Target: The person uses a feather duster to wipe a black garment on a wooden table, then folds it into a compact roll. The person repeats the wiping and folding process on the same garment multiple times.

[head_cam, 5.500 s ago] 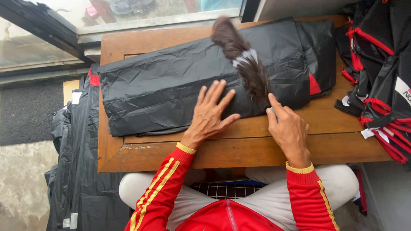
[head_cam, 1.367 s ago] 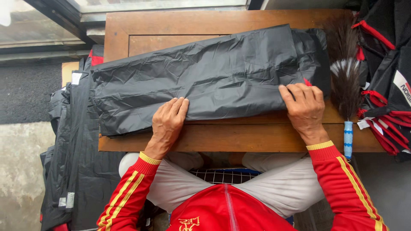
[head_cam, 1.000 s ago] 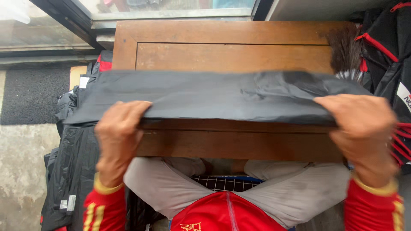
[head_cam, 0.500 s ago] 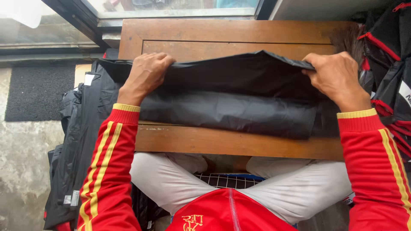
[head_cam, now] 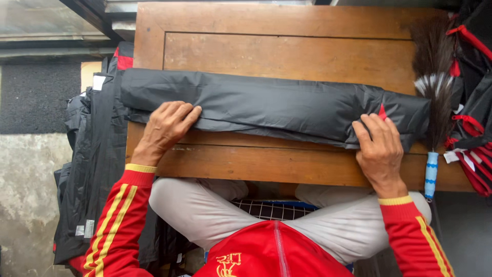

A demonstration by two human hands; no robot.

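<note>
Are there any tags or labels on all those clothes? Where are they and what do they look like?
White tag: small square on the dark garment pile left of the table.
Grey tags: two small pale tabs low on that same pile.
White label: pale strip on the black-and-red garments at the right edge.
Red tab: tiny red sliver on the folded black garment, by the right hand.

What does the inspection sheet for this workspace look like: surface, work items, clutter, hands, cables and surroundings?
Surface: low wooden table with a recessed panel, bare at the far side.
Work items: black garment folded into a long narrow strip across the table.
Clutter: feather duster with a pale blue handle at the table's right edge.
Hands: left hand and right hand both press flat on the strip's near edge.
Cables: nothing seen.
Surroundings: stack of black garments left of the table; black and red garments at right; concrete floor.
</note>
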